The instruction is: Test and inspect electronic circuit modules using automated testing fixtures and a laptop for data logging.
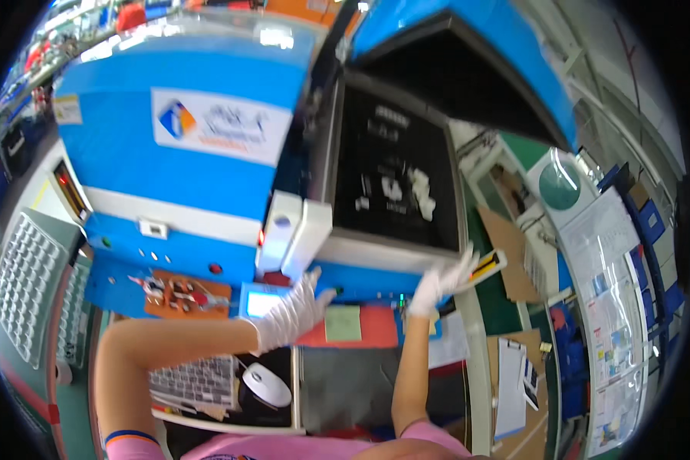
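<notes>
My left hand (291,313), in a white glove, has its fingers stretched toward the front panel of a blue machine. It holds nothing I can see. Close by it are a small lit screen (264,304) and two white upright housings (307,239). My right hand (440,287), also gloved in white, lies with fingers extended at the front right corner of an open black test chamber (391,172). A white bar with a yellow and black strip (484,267) is beside its fingertips. The chamber's blue lid (475,73) stands raised. Small pale parts (420,193) lie inside.
A large blue cabinet (184,153) fills the left. Before it are an orange tray (185,294) with tools, a keyboard (195,381) and a white mouse (267,386). Grey cell trays (27,284) stand far left. A clipboard (511,383) and a round green-topped device (560,184) are right.
</notes>
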`<state>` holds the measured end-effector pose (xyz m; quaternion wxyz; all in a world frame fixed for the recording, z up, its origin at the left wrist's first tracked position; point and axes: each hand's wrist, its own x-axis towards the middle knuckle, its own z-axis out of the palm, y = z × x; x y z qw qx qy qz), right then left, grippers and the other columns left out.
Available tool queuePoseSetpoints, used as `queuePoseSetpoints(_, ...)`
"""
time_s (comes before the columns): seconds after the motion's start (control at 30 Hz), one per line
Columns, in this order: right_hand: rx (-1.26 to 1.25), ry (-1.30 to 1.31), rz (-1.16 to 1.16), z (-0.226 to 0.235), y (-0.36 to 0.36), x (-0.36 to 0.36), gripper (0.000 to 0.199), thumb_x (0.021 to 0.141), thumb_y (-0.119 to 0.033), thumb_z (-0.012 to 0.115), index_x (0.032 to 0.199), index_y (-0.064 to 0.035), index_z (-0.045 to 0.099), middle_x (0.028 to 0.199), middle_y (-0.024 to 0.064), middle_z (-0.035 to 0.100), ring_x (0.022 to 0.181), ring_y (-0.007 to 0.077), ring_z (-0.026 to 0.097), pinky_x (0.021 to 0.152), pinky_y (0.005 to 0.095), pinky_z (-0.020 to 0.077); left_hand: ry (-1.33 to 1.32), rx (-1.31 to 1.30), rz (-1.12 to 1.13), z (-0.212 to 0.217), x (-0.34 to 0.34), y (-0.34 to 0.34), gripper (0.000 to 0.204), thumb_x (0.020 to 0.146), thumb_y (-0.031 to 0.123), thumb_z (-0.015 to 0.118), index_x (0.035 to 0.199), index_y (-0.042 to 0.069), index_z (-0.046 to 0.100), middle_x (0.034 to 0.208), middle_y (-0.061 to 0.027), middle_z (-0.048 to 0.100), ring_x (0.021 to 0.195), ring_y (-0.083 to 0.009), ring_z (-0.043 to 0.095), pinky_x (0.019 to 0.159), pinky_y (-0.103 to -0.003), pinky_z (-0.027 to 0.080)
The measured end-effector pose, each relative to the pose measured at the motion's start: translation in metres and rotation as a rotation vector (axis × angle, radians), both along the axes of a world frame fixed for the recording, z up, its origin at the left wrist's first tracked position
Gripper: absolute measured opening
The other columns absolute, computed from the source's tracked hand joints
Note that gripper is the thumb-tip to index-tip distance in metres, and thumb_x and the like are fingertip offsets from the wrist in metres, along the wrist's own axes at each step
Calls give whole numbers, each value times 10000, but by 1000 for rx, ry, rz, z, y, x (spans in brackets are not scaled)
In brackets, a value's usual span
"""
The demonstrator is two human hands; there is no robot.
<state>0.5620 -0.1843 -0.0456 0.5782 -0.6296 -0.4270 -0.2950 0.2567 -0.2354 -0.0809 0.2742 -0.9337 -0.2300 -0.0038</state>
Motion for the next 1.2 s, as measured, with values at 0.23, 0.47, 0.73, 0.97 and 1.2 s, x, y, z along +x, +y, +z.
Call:
queuePoseSetpoints(0.23,-95,743,439,-79,-81,23,659,891,96,443,1522,-69,345,1489,179,456,1390,272,422,1154,340,305,235,-31,87,0,34,-29,490,961,181,535,1433,51,518,1568,-156,375,1267,-603,454,1020,-652,429)
queuePoseSetpoints(0.47,-161,925,388,-50,-81,0,673,895,77,464,1530,-102,331,1400,144,522,1212,278,533,1006,365,459,151,76,210,-27,30,-31,508,938,211,568,1430,85,534,1565,-130,390,1242,-611,472,945,-664,463)
queuePoseSetpoints(0.73,-316,718,633,-13,-142,-101,801,889,12,496,1592,-156,153,1477,146,429,1144,266,542,855,377,543,-77,-313,-124,17,-30,-77,263,920,203,583,1126,84,697,1201,-134,639,1121,-388,601,871,-469,489)
queuePoseSetpoints(0.97,-917,-212,1526,-99,-282,-283,898,871,-216,714,1565,-36,173,1579,207,286,1331,374,448,1094,506,383,-1102,-959,350,101,-274,-199,220,893,99,632,1095,78,717,980,-133,721,892,-248,695,834,-336,548)
queuePoseSetpoints(1.2,-850,-785,1878,-99,-288,-355,826,788,-223,809,1511,-136,420,1634,222,87,1465,466,182,1155,555,237,-1144,-101,1170,130,-530,-236,209,847,117,616,1029,48,692,912,-162,710,848,-265,688,777,-365,533)
